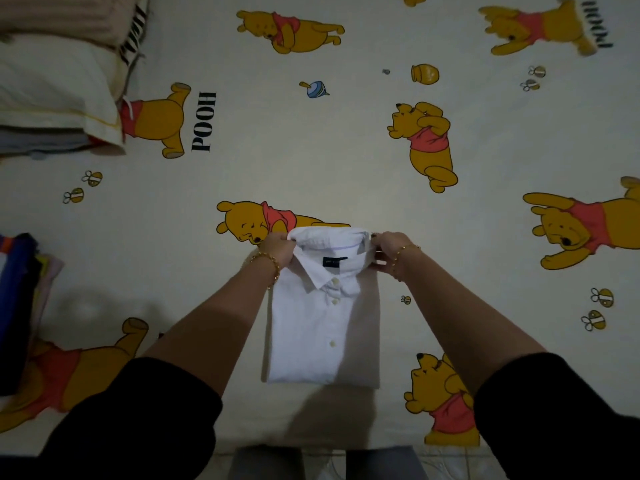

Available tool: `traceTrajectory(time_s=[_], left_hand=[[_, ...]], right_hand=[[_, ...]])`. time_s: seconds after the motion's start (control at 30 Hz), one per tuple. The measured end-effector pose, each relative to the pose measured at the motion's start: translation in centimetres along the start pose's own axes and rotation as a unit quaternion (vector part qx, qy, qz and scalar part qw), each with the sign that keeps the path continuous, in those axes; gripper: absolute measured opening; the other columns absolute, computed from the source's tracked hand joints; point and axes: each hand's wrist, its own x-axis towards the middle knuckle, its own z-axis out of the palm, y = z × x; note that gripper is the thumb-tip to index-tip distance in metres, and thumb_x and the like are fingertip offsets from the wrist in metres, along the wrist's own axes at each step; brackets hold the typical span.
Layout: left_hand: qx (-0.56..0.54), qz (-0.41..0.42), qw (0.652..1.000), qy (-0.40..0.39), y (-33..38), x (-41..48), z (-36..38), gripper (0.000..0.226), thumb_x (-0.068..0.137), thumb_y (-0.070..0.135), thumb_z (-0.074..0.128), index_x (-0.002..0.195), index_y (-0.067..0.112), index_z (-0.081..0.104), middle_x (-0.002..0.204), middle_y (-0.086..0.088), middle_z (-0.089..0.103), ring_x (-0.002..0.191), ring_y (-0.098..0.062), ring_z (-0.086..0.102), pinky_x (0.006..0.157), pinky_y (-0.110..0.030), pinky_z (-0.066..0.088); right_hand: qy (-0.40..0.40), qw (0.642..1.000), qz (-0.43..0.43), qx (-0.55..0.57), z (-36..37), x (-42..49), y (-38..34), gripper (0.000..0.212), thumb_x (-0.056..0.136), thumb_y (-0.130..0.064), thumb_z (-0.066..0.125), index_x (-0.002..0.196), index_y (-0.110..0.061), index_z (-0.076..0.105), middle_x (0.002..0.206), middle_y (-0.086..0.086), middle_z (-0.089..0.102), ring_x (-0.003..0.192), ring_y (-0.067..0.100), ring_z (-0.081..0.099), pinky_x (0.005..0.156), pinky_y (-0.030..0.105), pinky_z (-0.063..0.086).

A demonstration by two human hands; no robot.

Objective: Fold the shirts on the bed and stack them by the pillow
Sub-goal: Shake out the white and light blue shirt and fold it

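A white button-up shirt [322, 327] lies folded into a narrow rectangle on the bed, collar away from me, buttons and a dark neck label showing. My left hand [277, 249] grips the left shoulder by the collar. My right hand [386, 249] grips the right shoulder. A cream pillow [52, 84] sits at the far left. Under its near edge I see a low stack of folded clothes [41, 142]. A pile of coloured clothes [20, 299] lies at the left edge, closer to me.
The bed sheet [311, 150] is cream with a yellow bear print and runs wide beyond the shirt. Its near edge drops to a tiled floor [440, 465] at the bottom. Folded pinkish bedding [62, 15] lies behind the pillow.
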Motion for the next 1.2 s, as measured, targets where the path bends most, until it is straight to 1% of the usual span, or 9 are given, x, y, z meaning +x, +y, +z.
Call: traceTrajectory(time_s=[0.17, 0.27, 0.4, 0.47, 0.57, 0.8, 0.9, 1.07, 1.2], left_hand=[[0.068, 0.078, 0.989, 0.106, -0.5, -1.5, -0.1, 0.017, 0.084, 0.014, 0.062, 0.069, 0.018, 0.058, 0.075, -0.006, 0.057, 0.077, -0.025, 0.058, 0.08, -0.038, 0.055], [0.045, 0.084, 0.992, 0.086, -0.1, -1.8, -0.2, 0.027, 0.087, 0.018, 0.064, 0.061, 0.017, 0.058, 0.07, -0.007, 0.061, 0.079, -0.027, 0.063, 0.081, -0.039, 0.056], [-0.201, -0.032, 0.977, -0.062, 0.9, -2.5, -0.7, 0.025, 0.096, 0.009, 0.044, 0.075, 0.009, 0.057, 0.069, -0.007, 0.064, 0.084, -0.028, 0.061, 0.069, -0.034, 0.055], [-0.3, -0.081, 0.945, -0.099, 0.6, -2.7, -1.0, 0.026, 0.097, 0.01, 0.039, 0.08, 0.005, 0.058, 0.068, -0.007, 0.067, 0.076, -0.022, 0.059, 0.063, -0.031, 0.054], [-0.346, -0.106, 0.924, -0.123, -0.5, -2.7, -0.9, 0.022, 0.098, 0.017, 0.043, 0.089, 0.007, 0.06, 0.087, -0.008, 0.064, 0.08, -0.02, 0.06, 0.061, -0.03, 0.056], [-0.293, -0.092, 0.936, -0.17, -2.7, -2.7, 0.1, 0.019, 0.095, 0.023, 0.053, 0.112, 0.014, 0.057, 0.106, -0.004, 0.064, 0.1, -0.019, 0.06, 0.085, -0.037, 0.049], [-0.268, -0.078, 0.942, -0.187, -3.3, -3.0, 0.3, 0.024, 0.096, 0.013, 0.051, 0.119, 0.014, 0.055, 0.11, -0.005, 0.064, 0.097, -0.017, 0.063, 0.085, -0.036, 0.049], [-0.288, -0.061, 0.937, -0.188, -3.7, -3.4, 0.2, 0.032, 0.098, 0.0, 0.041, 0.127, 0.01, 0.05, 0.104, -0.004, 0.064, 0.093, -0.017, 0.063, 0.082, -0.032, 0.05], [-0.194, -0.092, 0.973, -0.087, -3.8, -2.9, 0.6, 0.028, 0.097, -0.001, 0.04, 0.121, 0.005, 0.053, 0.11, -0.015, 0.061, 0.076, -0.024, 0.061, 0.072, -0.032, 0.052]], right_hand=[[0.072, 0.987, -0.029, -0.138, -0.7, 0.4, 1.2, 0.015, 0.081, -0.013, 0.057, 0.077, 0.0, 0.061, 0.085, 0.018, 0.066, 0.068, 0.029, 0.063, 0.076, 0.042, 0.057], [0.116, 0.975, -0.042, -0.187, -1.2, 0.6, 1.3, 0.018, 0.078, -0.015, 0.06, 0.077, 0.002, 0.066, 0.08, 0.017, 0.07, 0.063, 0.029, 0.07, 0.069, 0.041, 0.06], [-0.002, 0.99, 0.057, 0.125, -1.5, -0.1, 1.0, 0.02, 0.095, -0.001, 0.045, 0.079, 0.002, 0.057, 0.061, 0.015, 0.066, 0.057, 0.028, 0.062, 0.044, 0.032, 0.055], [-0.06, 0.953, 0.111, 0.276, -1.7, -0.2, 1.2, 0.028, 0.099, -0.001, 0.033, 0.083, 0.004, 0.055, 0.072, 0.016, 0.065, 0.064, 0.026, 0.062, 0.047, 0.031, 0.054], [-0.108, 0.921, 0.149, 0.344, -1.6, -0.2, 2.0, 0.029, 0.099, -0.002, 0.028, 0.09, 0.003, 0.055, 0.09, 0.016, 0.06, 0.078, 0.024, 0.057, 0.056, 0.027, 0.054], [-0.115, 0.98, 0.126, 0.1, -1.1, -0.9, 2.9, 0.02, 0.086, 0.009, 0.042, 0.074, -0.002, 0.053, 0.075, 0.012, 0.055, 0.073, 0.024, 0.057, 0.06, 0.035, 0.056], [-0.115, 0.983, 0.121, 0.075, -0.8, -1.2, 2.9, 0.02, 0.086, 0.011, 0.046, 0.072, -0.001, 0.053, 0.066, 0.01, 0.056, 0.065, 0.024, 0.058, 0.051, 0.033, 0.058], [-0.098, 0.965, 0.124, 0.21, -0.9, -0.8, 4.0, 0.02, 0.082, 0.004, 0.038, 0.067, -0.006, 0.047, 0.065, 0.007, 0.045, 0.063, 0.022, 0.05, 0.059, 0.033, 0.058], [-0.004, 0.995, 0.09, 0.051, -0.4, -0.1, 5.3, 0.017, 0.08, -0.006, 0.04, 0.068, -0.003, 0.053, 0.063, 0.012, 0.058, 0.058, 0.026, 0.056, 0.073, 0.036, 0.054]])
